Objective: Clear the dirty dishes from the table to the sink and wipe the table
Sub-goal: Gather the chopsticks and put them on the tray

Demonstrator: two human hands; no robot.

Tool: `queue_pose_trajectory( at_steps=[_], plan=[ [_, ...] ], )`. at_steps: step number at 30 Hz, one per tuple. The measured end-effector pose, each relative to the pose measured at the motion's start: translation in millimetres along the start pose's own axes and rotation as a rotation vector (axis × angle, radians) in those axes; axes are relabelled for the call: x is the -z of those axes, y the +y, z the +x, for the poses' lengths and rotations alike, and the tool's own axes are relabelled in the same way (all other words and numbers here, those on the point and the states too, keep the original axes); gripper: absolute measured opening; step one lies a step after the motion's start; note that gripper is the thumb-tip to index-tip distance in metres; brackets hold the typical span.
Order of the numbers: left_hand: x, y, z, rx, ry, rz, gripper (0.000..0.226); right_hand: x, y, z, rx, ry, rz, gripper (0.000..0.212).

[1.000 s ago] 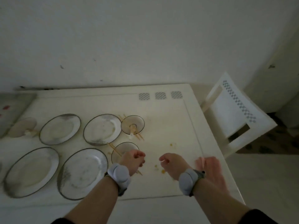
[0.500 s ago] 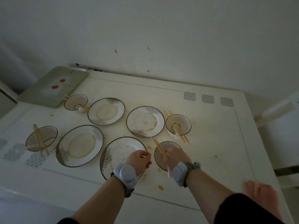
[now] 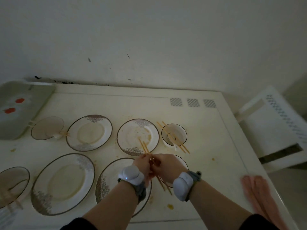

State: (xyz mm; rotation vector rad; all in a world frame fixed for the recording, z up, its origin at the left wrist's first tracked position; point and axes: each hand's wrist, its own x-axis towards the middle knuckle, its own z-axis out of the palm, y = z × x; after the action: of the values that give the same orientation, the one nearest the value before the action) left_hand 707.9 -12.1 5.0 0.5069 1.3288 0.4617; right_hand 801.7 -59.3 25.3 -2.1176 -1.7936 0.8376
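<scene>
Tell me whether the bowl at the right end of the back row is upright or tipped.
Upright: the bowl stands rim up on the table, chopsticks lying across its rim.

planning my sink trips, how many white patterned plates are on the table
4. Back row: back-left plate, back-right plate. Front row: front-left plate, front-right plate, partly under the left forearm. More could sit past the frame's left edge.

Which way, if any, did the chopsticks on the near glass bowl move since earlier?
Yes. The chopsticks have left the near glass bowl: left hand and right hand grip them, tips now over the patterned plate behind.
</scene>
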Motion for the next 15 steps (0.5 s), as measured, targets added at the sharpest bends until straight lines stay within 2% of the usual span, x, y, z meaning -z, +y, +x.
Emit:
queue_pose_trajectory(
  at_steps=[2, 4, 9, 12, 15],
  plan=[
    [3.4, 4.5, 4.2, 0.037, 0.011, -0.101, 0.028, 8.4, 1.6, 3.4, -0.024, 0.055, 0.103, 0.030],
    [0.9, 10.8, 6.7, 0.075, 0.009, -0.122, 0.027, 13.4, 5.8, 13.4, -0.025, 0.064, 0.104, 0.029],
    [-9.2, 26.3, 10.8, 0.094, 0.071, -0.105, 0.026, 20.5, -2.1, 42.3, 0.082, -0.074, -0.035, 0.030],
    [-8.2, 30.5, 22.2, 0.020, 0.122, -0.058, 0.039, 24.5, 4.0, 58.5, 0.155, -0.092, 0.006, 0.031],
    [-5.6, 27.7, 25.5, -0.027, 0.103, 0.019, 0.039, 24.9, 20.2, 69.8, 0.095, -0.012, 0.165, 0.029]
  ],
)
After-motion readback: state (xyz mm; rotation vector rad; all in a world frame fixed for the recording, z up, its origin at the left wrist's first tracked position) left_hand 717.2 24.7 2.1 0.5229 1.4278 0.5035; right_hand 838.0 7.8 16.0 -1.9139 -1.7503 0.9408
